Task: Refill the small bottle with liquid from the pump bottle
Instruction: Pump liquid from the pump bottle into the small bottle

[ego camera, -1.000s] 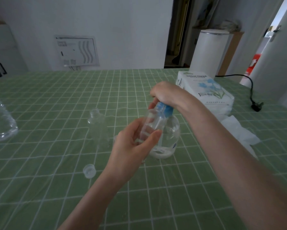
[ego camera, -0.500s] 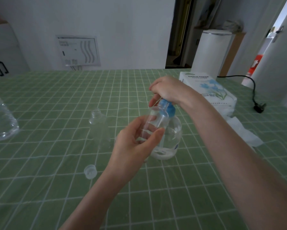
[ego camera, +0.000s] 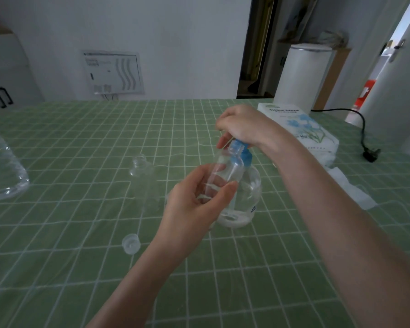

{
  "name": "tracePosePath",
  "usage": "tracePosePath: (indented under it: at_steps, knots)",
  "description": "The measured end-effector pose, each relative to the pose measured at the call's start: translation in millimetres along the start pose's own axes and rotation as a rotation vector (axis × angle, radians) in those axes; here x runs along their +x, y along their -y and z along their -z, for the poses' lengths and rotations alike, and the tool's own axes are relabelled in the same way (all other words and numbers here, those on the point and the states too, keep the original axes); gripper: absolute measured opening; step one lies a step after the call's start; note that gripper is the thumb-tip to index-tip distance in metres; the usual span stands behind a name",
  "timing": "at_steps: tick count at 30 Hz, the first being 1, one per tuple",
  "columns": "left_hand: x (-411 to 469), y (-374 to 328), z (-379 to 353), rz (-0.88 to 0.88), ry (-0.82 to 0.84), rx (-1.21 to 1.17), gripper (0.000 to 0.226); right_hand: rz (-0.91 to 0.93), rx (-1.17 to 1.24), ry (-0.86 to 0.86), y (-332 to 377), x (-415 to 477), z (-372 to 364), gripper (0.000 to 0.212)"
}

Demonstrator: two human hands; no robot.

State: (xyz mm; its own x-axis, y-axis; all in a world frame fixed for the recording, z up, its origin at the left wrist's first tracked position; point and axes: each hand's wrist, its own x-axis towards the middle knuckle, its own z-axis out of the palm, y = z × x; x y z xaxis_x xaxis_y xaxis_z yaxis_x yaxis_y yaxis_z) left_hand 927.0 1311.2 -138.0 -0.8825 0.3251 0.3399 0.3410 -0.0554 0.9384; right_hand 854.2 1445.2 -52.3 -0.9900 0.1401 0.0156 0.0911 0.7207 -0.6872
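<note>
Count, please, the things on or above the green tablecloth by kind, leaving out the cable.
Small bottles: 2 (held small bottle in the left hand, standing small bottle)
Pump bottle: 1
Large bottle: 1
Loose cap: 1
Tissue box: 1
Loose tissue: 1
Total: 7

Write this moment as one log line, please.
left hand grip: small bottle, held by pump | right hand grip: pump bottle top | cap: loose on table

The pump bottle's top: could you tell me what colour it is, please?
The pump top is blue, clearest in the head view.
</note>
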Motion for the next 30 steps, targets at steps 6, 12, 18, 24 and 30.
tracePosePath:
  at_steps: [6,12,18,24,30]
  knots:
    - [-0.9,0.0,0.5,0.000,-0.003,0.008,0.018,-0.063,0.004,0.055,-0.1,2.6,-1.7,0.037]
    - [-3.7,3.3,1.3,0.011,0.007,0.003,0.013,-0.082,-0.001,0.082,-5.6,-1.3,-8.2,0.039]
    - [-1.4,-0.1,0.1,0.011,-0.004,-0.001,0.020,-0.035,0.023,0.005,-0.2,-0.8,-0.3,0.038]
    - [-1.2,-1.4,-0.1,0.003,-0.007,0.000,0.025,-0.032,-0.012,0.004,3.5,0.5,-1.7,0.042]
    - [-1.8,1.5,0.1,0.002,-0.002,0.005,0.019,-0.074,0.035,0.052,0.2,-0.1,-4.7,0.042]
